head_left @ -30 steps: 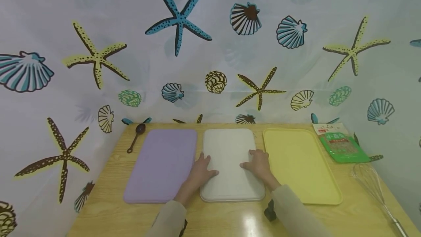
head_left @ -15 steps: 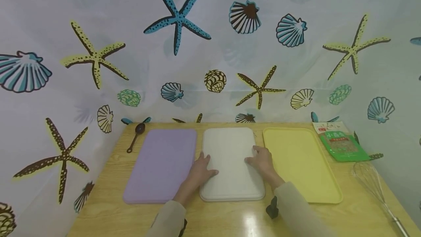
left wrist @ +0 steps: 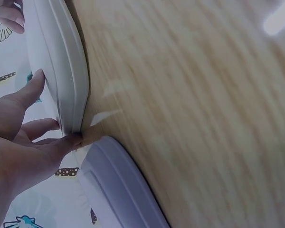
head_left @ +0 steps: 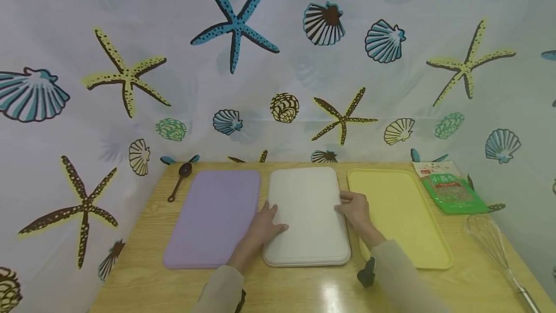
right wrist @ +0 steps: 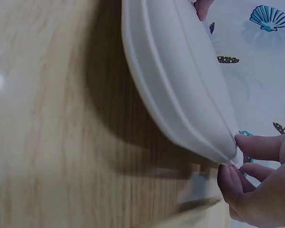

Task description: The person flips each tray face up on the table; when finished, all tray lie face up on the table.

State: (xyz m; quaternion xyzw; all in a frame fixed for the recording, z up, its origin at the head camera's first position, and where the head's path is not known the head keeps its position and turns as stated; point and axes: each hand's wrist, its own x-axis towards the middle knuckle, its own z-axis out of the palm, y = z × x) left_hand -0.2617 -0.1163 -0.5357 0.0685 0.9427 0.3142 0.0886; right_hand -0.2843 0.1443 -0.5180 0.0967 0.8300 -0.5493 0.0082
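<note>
A white tray (head_left: 306, 216) lies between both hands, with its smooth flat side up. Along its left edge my left hand (head_left: 260, 228) holds on, thumb on the top and fingertips at the side rim, as the left wrist view shows. My right hand (head_left: 357, 210) pinches the right edge between thumb and fingers. In the right wrist view that side of the white tray (right wrist: 180, 85) stands raised off the wooden table (right wrist: 52, 142), with a shadow under it. Left of it lies a lilac tray (head_left: 213, 216); a yellow tray (head_left: 404, 216) lies to the right.
At the back left corner is a dark brown spoon (head_left: 185, 170). A green and white food packet (head_left: 451, 192) lies at the back right, with a wire whisk (head_left: 495, 250) nearer the front. A curtain (head_left: 278, 76) printed with shells and starfish hangs behind the table.
My right hand has shifted right, from on top of the white tray to its right edge, and that side has tipped up slightly. The left hand has stayed in place.
</note>
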